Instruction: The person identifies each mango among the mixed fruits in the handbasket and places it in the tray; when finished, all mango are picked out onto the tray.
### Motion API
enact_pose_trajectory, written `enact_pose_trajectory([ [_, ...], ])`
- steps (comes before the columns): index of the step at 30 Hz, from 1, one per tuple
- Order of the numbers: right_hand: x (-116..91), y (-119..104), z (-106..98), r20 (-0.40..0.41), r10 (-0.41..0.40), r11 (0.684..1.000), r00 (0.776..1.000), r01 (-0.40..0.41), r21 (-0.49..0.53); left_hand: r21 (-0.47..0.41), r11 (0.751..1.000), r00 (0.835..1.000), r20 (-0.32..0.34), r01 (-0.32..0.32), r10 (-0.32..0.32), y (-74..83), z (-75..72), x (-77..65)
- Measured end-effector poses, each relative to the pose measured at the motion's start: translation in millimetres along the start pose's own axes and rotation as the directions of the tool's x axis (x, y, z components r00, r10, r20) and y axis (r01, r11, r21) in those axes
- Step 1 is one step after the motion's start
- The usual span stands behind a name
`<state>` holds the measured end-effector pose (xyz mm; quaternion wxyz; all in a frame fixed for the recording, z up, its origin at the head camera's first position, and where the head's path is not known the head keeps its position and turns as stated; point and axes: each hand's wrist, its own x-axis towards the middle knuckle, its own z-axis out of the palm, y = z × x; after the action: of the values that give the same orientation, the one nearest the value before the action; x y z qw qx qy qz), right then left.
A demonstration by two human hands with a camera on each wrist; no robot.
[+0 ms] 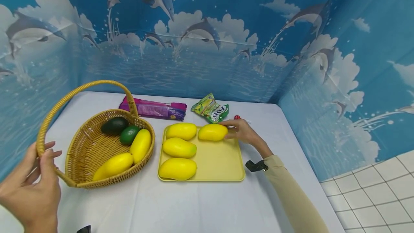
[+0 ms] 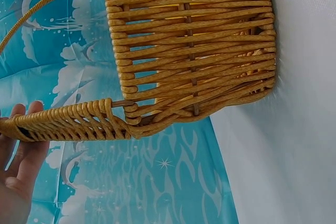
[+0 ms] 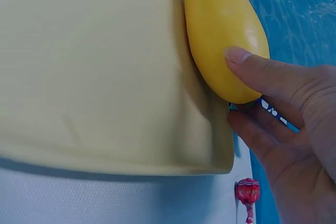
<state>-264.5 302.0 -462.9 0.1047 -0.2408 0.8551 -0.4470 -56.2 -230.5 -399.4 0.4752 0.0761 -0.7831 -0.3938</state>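
Note:
In the head view my left hand holds the wicker basket's handle between thumb and fingers. The basket stands on the table at the left, its handle upright. Inside lie a dark avocado, a greener avocado and two yellow mangoes. My right hand pinches the right end of a yellow mango at the back of the yellow tray. The right wrist view shows the thumb on the mango's side and fingers around its end. Three more mangoes form a column along the tray's left side.
Behind the tray lie a purple snack packet and a green candy bag. A red lollipop is close to the tray's back right corner. A dolphin-print curtain surrounds the table's back and sides.

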Motion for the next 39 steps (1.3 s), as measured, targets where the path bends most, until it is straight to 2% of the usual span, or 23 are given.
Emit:
enact_pose_trajectory([
  [21,-6,-3,-3,0.037,-0.010,0.999,0.999,0.009,0.031,0.021,0.999,1.000,-0.004,-0.031,0.031,-0.2,0.0,1.4],
  [25,-8,-4,-5,0.043,-0.010,0.999,0.999,0.008,0.041,0.031,0.999,1.000,-0.007,-0.025,0.025,-1.2,0.2,1.2],
  [28,-9,-5,-7,0.047,-0.011,0.998,0.999,0.008,0.057,0.011,1.000,0.999,-0.035,0.003,-0.003,-1.7,1.8,1.7],
  [33,-10,-13,-14,0.030,-0.029,0.999,0.999,0.027,0.043,-0.003,1.000,0.997,-0.069,0.027,-0.027,-3.3,4.4,2.6],
  [39,-5,-38,-21,0.004,-0.099,0.995,0.995,0.099,-0.020,0.016,1.000,0.996,-0.080,0.027,-0.026,-2.2,5.9,3.9],
])
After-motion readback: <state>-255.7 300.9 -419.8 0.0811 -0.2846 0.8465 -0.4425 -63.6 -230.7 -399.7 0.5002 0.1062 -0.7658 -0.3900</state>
